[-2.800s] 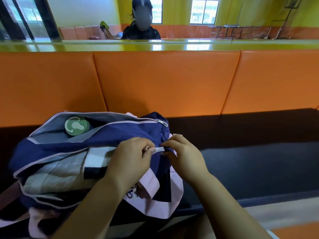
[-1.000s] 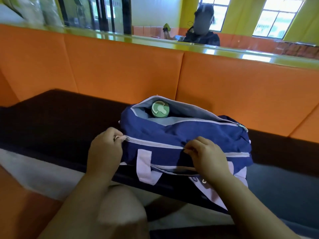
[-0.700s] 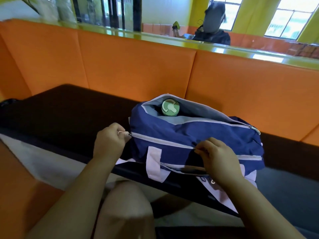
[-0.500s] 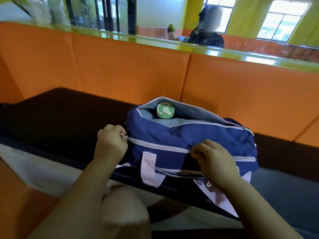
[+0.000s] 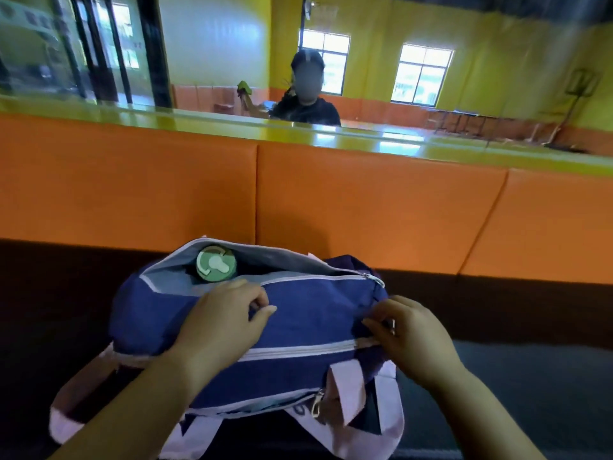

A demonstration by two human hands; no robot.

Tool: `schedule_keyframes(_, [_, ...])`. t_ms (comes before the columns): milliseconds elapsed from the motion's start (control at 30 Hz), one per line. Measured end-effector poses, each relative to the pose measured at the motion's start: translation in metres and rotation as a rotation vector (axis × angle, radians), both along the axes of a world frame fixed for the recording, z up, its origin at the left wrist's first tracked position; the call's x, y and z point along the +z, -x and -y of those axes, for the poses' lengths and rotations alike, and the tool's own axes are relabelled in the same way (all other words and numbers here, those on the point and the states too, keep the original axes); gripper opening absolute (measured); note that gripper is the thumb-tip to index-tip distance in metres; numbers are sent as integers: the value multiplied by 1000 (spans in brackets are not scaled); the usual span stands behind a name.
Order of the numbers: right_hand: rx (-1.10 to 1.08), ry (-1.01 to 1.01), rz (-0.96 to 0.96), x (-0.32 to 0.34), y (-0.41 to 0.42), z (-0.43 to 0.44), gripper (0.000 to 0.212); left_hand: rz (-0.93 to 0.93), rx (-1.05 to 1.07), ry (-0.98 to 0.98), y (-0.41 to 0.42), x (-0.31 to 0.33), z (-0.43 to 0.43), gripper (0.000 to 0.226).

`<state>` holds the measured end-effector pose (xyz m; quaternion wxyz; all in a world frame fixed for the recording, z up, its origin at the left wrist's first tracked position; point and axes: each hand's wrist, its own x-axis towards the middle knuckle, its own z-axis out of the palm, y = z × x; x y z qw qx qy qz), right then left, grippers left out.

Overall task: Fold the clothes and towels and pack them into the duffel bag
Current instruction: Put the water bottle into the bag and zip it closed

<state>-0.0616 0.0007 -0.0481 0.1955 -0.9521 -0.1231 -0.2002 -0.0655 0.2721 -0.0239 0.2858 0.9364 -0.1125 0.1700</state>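
1. Navy-blue fabric duffel bag (image 5: 298,327) with pale pink straps (image 5: 348,390): I see it lying on the dark bench seat (image 5: 530,327), just near of the orange padded backrest (image 5: 365,200).
2. White near zip (image 5: 298,348): drawn closed along the length I can see.
3. Far compartment: gapes open, and a round green bottle lid (image 5: 215,263) shows at its left end.
4. Left hand (image 5: 222,323): rests on the bag's top panel, fingers curled and pinching the cloth.
5. Right hand (image 5: 411,336): at the bag's right end, fingertips pinched on the small metal zip pull (image 5: 393,327).
6. Far side: a person in dark clothing (image 5: 306,107) sits beyond the yellow-green ledge (image 5: 199,117).
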Motion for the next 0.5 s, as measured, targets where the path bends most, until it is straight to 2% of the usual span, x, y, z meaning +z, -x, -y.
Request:
schedule_keyframes(133, [-157,-56,-103,0,-12,28,17,9,-140,-116,-37,-1,54,15])
schedule_keyframes(300, [-225,-65,-223,1,-26,43,30,20,-282,-190,-78,1,113,22])
schedule_keyframes(500, [-222,-70,-241,-1,-45,48,40,-25,-273,-487,-113,7,150,41])
